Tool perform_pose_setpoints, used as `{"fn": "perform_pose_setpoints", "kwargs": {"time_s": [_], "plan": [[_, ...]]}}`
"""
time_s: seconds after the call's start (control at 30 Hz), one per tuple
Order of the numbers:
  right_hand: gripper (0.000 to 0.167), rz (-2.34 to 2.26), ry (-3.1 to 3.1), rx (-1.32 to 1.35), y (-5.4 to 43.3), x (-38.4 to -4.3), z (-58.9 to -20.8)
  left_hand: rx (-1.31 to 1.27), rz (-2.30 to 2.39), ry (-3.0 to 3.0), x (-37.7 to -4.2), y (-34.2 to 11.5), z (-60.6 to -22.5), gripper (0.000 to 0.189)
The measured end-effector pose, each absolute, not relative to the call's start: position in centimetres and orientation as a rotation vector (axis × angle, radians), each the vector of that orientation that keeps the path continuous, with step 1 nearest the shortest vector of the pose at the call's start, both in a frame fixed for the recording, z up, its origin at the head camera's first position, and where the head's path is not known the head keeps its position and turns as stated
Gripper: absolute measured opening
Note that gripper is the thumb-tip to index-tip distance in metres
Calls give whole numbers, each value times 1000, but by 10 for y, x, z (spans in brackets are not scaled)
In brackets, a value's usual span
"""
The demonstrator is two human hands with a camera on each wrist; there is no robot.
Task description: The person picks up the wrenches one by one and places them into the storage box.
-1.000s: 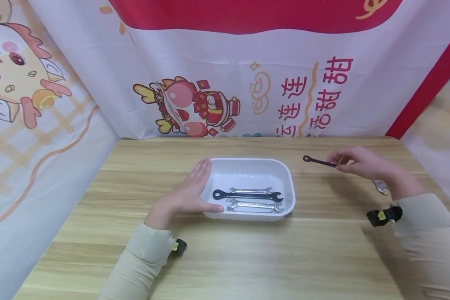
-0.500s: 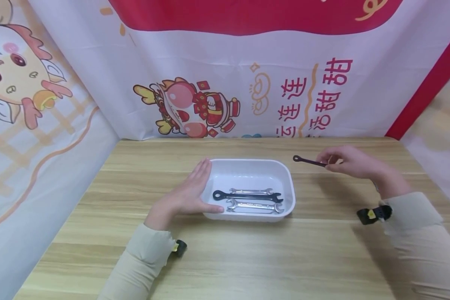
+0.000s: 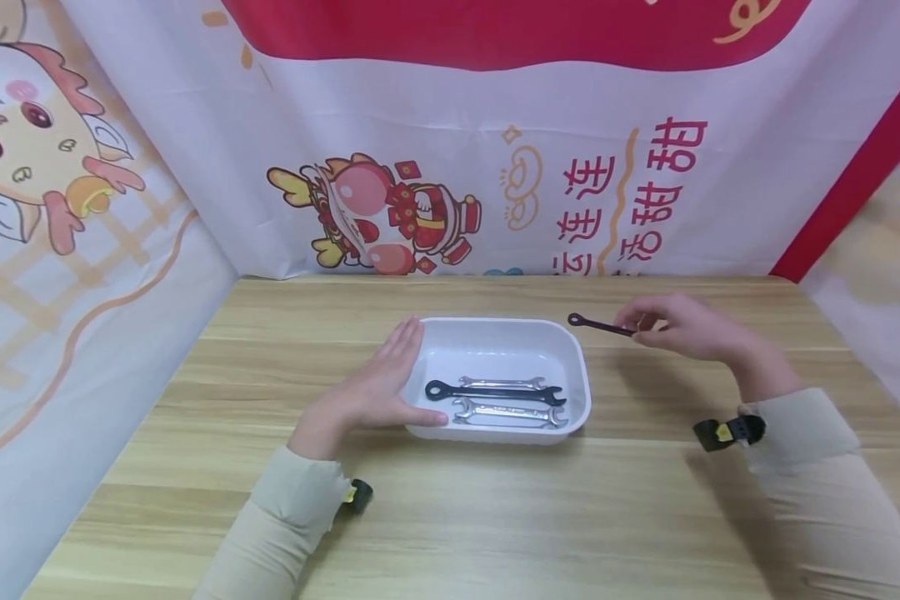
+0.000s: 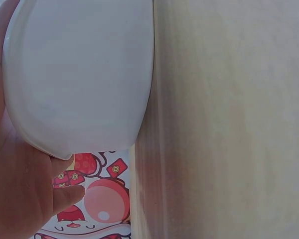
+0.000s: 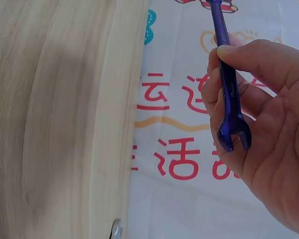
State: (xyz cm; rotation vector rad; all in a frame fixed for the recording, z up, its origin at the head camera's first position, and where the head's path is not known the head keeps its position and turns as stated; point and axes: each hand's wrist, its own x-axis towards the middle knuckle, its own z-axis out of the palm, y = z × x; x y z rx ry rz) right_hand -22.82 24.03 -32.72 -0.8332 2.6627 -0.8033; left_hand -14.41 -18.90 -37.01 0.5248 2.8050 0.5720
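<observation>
In the head view, a white plastic tub (image 3: pixel 510 333) stands mid-table. My left hand (image 3: pixel 375 387) rests against its left end, fingers straight along the side and thumb over the front rim. Two silver open-end wrenches (image 3: pixel 506 412) and a black combination wrench (image 3: pixel 495 392) lie inside it, roughly parallel. Right of the tub, my right hand (image 3: pixel 682 329) pinches a small dark combination wrench (image 3: pixel 596 323) above the table, its ring end pointing toward the tub. This wrench (image 5: pixel 230 94) looks blue-purple in the right wrist view, its open jaw near the palm.
The tip of another silver wrench (image 5: pixel 116 229) shows at the bottom of the right wrist view; my right arm hides it in the head view. A printed cloth (image 3: pixel 435 108) hangs behind the wooden table (image 3: pixel 495 517).
My right hand has moved left toward the tub with the dark combination wrench. The silver wrench on the table has become hidden behind my arm. My left hand and the tub have stayed put.
</observation>
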Motion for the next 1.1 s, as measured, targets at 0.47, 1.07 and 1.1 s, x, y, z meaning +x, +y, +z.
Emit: {"fn": "perform_pose_setpoints", "kwargs": {"time_s": [0.47,1.07,1.1], "plan": [[27,-816,2648,-909,219,-230,-328,530,570,2805,-144,-188,-369,136],[29,-881,2547,-1016,181,-231,-331,544,574,2814,-145,-189,-371,136],[29,-884,2542,-1018,178,-231,-331,542,572,2814,-145,-189,-371,136]]}}
